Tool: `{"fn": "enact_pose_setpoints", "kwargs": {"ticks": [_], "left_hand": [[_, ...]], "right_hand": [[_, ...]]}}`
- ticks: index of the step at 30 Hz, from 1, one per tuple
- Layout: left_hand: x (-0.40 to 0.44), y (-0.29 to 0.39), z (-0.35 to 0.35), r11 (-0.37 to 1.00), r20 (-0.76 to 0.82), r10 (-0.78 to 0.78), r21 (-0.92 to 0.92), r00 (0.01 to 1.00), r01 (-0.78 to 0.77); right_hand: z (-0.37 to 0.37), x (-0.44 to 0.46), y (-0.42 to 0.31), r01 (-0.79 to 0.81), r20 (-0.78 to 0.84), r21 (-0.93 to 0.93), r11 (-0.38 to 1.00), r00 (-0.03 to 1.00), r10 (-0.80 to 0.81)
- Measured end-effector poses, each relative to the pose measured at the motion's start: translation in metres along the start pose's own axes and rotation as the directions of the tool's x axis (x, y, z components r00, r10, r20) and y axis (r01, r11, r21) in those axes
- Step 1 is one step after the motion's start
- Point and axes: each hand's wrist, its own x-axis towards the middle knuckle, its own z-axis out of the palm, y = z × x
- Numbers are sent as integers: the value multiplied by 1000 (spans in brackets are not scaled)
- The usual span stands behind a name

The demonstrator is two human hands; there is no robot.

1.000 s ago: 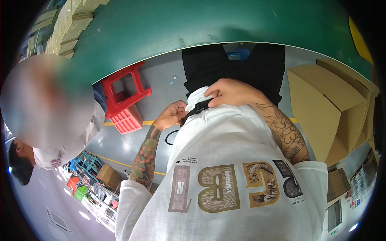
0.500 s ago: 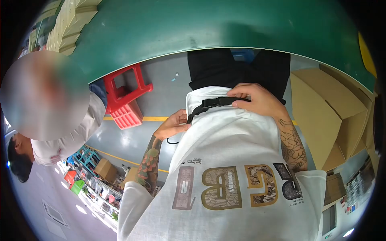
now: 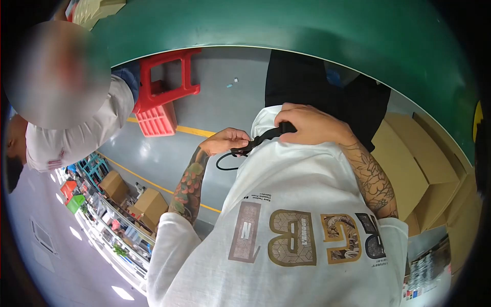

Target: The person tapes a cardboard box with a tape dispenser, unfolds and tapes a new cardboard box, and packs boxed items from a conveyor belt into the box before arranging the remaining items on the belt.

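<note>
A black waist belt (image 3: 264, 136) runs across the front of the white T-shirt (image 3: 307, 179) at my waist. My left hand (image 3: 226, 141) is closed on the belt at its left side, thumb and fingers pinching it. A thin black cord (image 3: 219, 165) hangs in a loop just below those fingers. My right hand (image 3: 312, 124) wraps over the belt near the middle, at a dark buckle-like piece (image 3: 288, 127) that its fingers partly cover. Below the belt the shirt hem (image 3: 263, 116) sticks out over black trousers (image 3: 291, 77).
A green tabletop (image 3: 245, 30) curves across in front of me. A red stool (image 3: 171, 82) and a pink-red basket (image 3: 156, 120) stand on the grey floor at left, beside a person in a light shirt (image 3: 84, 125). Cardboard boxes (image 3: 401, 163) stand at right.
My right hand has slid left along the belt onto the buckle area, its fingers now curled over it. The view has shifted, and more of the cord loop shows by my left hand.
</note>
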Motion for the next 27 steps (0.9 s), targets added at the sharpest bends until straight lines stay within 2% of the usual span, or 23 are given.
{"fn": "enact_pose_setpoints", "kwargs": {"ticks": [1,4,5,7,12,14,16,19,23,27], "left_hand": [[-1,-1,0,1000,22,-14,5,1000,13],[-3,-7,2,999,-14,33,-28,999,-33],[-3,-7,2,998,-31,58,-35,998,-59],[-5,-2,6,997,-57,60,-54,997,-63],[-6,-10,6,989,-111,39,-137,993,-54],[-6,-18,6,986,-113,26,-163,993,-44],[-5,-19,6,993,-146,20,-109,989,-36],[-4,-20,5,994,-152,30,-100,988,-45],[0,-26,4,989,-116,52,-131,992,-67],[-3,-24,8,989,-133,48,-131,990,-65]], "right_hand": [[4,5,-2,2,11,-3,1000,1000,-2],[32,36,-15,169,-28,-322,932,982,-188],[39,49,-21,171,-26,-322,931,981,-190],[49,71,-30,45,168,-277,960,986,2],[59,74,-25,131,181,-334,934,981,-73],[59,70,-25,99,139,-321,942,989,-57],[62,66,-23,86,121,-318,944,991,-49],[68,61,-24,45,-21,-329,943,998,-55],[70,59,-32,-52,-27,-364,930,999,45],[70,58,-28,-55,-75,-319,946,997,32]]}}
